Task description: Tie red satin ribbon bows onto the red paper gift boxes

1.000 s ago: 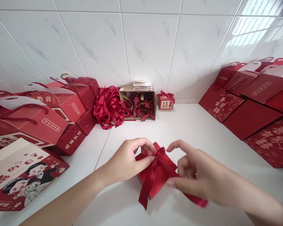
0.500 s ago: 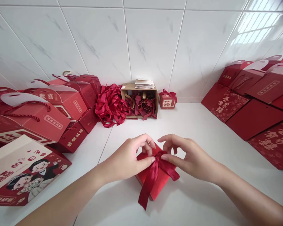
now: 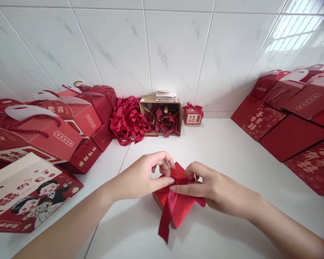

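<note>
Red box (image 3: 182,212) lay on white counter (image 3: 221,145), satin ribbon (image 3: 165,223) crossed its top, right hand (image 3: 216,186) pinched that ribbon, left hand (image 3: 144,174) curled over the box's left side, whether gripping I couldn't tell

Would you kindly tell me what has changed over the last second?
The right hand has moved leftward to the middle of the ribbon on the red box; whether it grips is unclear. The ribbon's right part, stretched out rightward before, now ends near the box's edge. The left hand stays at the ribbon; the ribbon pile and cardboard box stay put.
</note>
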### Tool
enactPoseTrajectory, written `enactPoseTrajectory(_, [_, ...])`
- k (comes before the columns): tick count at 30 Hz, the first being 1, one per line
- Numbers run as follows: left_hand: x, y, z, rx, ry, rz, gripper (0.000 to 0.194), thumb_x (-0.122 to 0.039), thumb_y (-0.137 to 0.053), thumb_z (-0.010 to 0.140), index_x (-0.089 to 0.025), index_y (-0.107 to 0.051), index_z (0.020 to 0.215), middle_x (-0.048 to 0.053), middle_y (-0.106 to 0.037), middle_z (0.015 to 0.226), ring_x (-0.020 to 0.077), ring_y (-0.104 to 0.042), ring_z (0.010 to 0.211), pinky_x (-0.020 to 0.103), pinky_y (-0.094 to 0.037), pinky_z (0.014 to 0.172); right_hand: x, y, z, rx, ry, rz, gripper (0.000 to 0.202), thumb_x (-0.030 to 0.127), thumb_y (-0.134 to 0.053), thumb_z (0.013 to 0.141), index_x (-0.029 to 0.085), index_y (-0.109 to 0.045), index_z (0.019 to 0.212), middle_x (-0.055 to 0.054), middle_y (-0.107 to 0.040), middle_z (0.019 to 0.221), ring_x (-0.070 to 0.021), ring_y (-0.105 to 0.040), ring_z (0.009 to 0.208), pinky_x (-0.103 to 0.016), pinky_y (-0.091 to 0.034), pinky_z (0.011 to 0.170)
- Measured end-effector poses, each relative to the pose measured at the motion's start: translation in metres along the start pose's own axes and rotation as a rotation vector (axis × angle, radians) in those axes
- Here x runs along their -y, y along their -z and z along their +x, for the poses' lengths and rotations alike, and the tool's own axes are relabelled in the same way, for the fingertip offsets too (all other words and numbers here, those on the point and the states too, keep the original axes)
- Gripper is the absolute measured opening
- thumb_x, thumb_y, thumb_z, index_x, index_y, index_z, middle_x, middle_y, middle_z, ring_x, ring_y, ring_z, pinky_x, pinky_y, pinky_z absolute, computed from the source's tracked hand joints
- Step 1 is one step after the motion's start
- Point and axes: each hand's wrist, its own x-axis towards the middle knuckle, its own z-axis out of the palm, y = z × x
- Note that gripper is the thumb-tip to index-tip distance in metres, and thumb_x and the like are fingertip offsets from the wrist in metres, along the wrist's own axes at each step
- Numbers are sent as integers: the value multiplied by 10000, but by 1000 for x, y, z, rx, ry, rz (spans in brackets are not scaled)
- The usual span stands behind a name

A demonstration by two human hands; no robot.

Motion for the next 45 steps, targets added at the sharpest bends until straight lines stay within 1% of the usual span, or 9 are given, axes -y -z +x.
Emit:
enactPoseTrajectory(4, [4, 5, 4, -27, 15, 10, 120, -263, -601, 788, -216, -580, 896, -13, -605, 778, 148, -571, 748, 263, -447, 668, 1, -2, 3, 9, 16, -88, 436, 103, -482, 910, 312, -583, 1279, -50, -453, 842, -159, -440, 759, -244, -435, 600])
enactPoseTrajectory(8, [9, 8, 6, -35, 0, 25, 114, -277, -573, 812, -218, -583, 908, 5, -606, 837, 158, -563, 771, 279, -457, 689, 2, -1, 4, -9, 51, -70, 475, 51, -440, 889, 292, -595, 1268, -50, -438, 827, -161, -419, 752, -248, -426, 600])
enactPoseTrajectory(16, [6, 11, 2, 126, -30, 97, 34, -243, -563, 803, -218, -580, 816, -4, -583, 816, 160, -518, 779, 277, -444, 709, 1, -2, 4, -25, 54, -113, 469, 60, -444, 894, 315, -605, 1252, -41, -420, 808, -154, -398, 729, -236, -395, 574])
enactPoseTrajectory(24, [1, 5, -1, 114, -57, 191, 50, -191, -556, 807, -233, -581, 815, -13, -582, 883, 158, -535, 818, 269, -435, 745, 3, -3, 3, -24, 50, -121, 421, 101, -446, 923, 308, -610, 1251, -42, -419, 799, -156, -396, 715, -243, -376, 558])
enactPoseTrajectory(26, [0, 4, -2, 124, -48, 218, 22, -219, -566, 814, -227, -572, 795, -10, -566, 880, 153, -533, 790, 264, -435, 712, 3, -2, 2, -20, 49, -123, 423, 103, -451, 923, 314, -603, 1258, -40, -418, 801, -155, -396, 712, -242, -373, 559])
enactPoseTrajectory(31, [1, 4, -2, 152, -43, 182, 111, -323, -558, 846, -225, -568, 798, 4, -546, 894, 157, -521, 781, 256, -428, 636, 3, -2, 4, -2, 20, -115, 424, 107, -461, 921, 328, -604, 1253, -40, -418, 804, -150, -405, 694, -239, -365, 554])
enactPoseTrajectory(37, [6, 5, 2, 102, -122, 147, 33, -215, -564, 834, -213, -562, 801, -2, -542, 852, 158, -513, 824, 276, -437, 742, 3, -3, 4, -12, 35, -108, 395, 134, -458, 934, 306, -604, 1259, -46, -425, 804, -155, -399, 704, -240, -356, 553])
enactPoseTrajectory(40, [7, 6, 3, 88, -107, 173, 79, -247, -590, 830, -207, -535, 788, -9, -524, 853, 153, -501, 835, 275, -430, 759, 3, -3, 3, -18, 36, -108, 375, 161, -453, 947, 310, -605, 1256, -42, -424, 805, -151, -398, 710, -238, -355, 558])
enactPoseTrajectory(45, [7, 7, 2, 123, -81, 198, 28, -216, -566, 836, -221, -539, 830, -16, -519, 908, 142, -511, 831, 263, -422, 749, 4, -2, 4, -16, 18, -103, 343, 184, -486, 942, 304, -625, 1232, -36, -426, 810, -145, -411, 714, -231, -356, 556])
